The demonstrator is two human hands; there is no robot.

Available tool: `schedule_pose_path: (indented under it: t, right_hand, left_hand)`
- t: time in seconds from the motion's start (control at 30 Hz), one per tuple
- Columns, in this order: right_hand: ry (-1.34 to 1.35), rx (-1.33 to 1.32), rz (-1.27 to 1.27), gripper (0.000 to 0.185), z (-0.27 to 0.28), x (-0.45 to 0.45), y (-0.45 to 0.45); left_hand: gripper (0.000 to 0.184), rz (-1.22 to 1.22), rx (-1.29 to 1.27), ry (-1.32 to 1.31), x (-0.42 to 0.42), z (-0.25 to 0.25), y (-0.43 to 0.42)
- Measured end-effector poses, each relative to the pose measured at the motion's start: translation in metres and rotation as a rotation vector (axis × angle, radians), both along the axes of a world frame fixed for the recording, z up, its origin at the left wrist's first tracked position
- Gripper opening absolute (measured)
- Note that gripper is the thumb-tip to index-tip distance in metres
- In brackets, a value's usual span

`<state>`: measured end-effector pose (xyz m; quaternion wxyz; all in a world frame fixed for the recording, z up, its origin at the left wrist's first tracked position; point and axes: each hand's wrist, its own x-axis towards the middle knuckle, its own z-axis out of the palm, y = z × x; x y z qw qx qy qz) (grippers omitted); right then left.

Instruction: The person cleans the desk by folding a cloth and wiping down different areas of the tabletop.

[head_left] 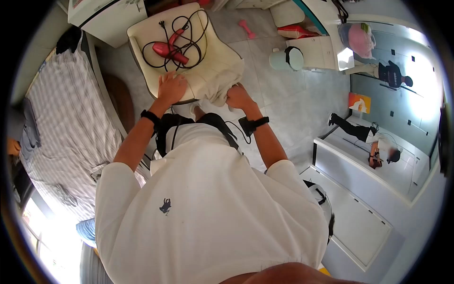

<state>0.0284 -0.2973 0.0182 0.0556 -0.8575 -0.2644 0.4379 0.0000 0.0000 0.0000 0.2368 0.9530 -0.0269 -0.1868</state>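
Observation:
A cream chair (217,40) stands in front of me, with a red hair dryer (171,51) and its looped black cord on the seat. My left hand (172,88) lies spread on the front part of the seat, just below the hair dryer. A light, crumpled cloth (222,85) covers the seat's right front corner and hangs over the edge. My right hand (239,97) has its fingers closed at the cloth's right edge.
Left stands a bed with striped bedding (75,104). A pink dumbbell (246,29) and a pale green bin (289,59) are on the floor beyond the chair. White drawers (319,52) stand behind the bin. A mirror (378,109) at right shows two people.

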Motion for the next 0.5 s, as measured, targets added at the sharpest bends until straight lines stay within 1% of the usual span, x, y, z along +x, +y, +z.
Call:
schedule_pose_path:
  t: [0.07, 0.1, 0.13, 0.17, 0.2, 0.27, 0.3, 0.37, 0.4, 0.43, 0.47, 0.5]
  right_hand:
    - [-0.206, -0.083, -0.042, 0.045, -0.012, -0.004, 0.003]
    - [-0.238, -0.069, -0.055, 0.045, -0.033, 0.006, 0.002]
    - [-0.382, 0.040, -0.196, 0.045, -0.069, -0.001, 0.008]
    - [-0.532, 0.144, -0.333, 0.044, -0.092, -0.001, 0.013]
    - [-0.529, 0.128, -0.331, 0.044, -0.092, 0.000, 0.013]
    - [-0.369, 0.432, -0.267, 0.046, -0.077, 0.003, 0.028]
    - [-0.361, 0.422, -0.273, 0.046, -0.066, -0.004, 0.033]
    - [-0.076, 0.545, -0.244, 0.048, -0.046, -0.025, 0.044]
    - [-0.189, 0.573, -0.080, 0.048, -0.055, -0.034, 0.041]
    - [-0.173, 0.583, -0.065, 0.048, -0.036, -0.037, 0.040]
    - [-0.168, 0.498, -0.093, 0.049, 0.005, -0.038, 0.035]
    - [-0.167, 0.412, -0.124, 0.049, 0.031, -0.037, 0.023]
  left_hand:
    - [0.046, 0.011, -0.010, -0.034, 0.002, -0.003, 0.003]
    - [0.046, 0.001, 0.004, -0.066, 0.017, 0.001, 0.004]
    - [0.046, 0.002, -0.013, -0.051, 0.014, 0.002, 0.012]
    - [0.047, 0.008, -0.036, -0.043, 0.014, 0.001, 0.016]
    - [0.047, 0.007, -0.051, -0.036, 0.013, -0.003, 0.011]
    - [0.048, 0.068, -0.066, -0.189, 0.015, -0.012, 0.008]
    - [0.048, 0.064, -0.074, -0.178, 0.014, -0.012, 0.006]
    - [0.049, 0.085, -0.137, -0.172, 0.011, -0.012, 0.009]
    - [0.049, 0.105, -0.132, -0.167, 0.011, -0.016, 0.007]
    - [0.048, 0.106, -0.161, -0.160, 0.010, -0.020, 0.003]
    - [0.048, 0.105, -0.186, -0.151, 0.007, -0.021, 0.003]
    - [0.048, 0.115, -0.172, -0.140, 0.005, -0.016, 0.003]
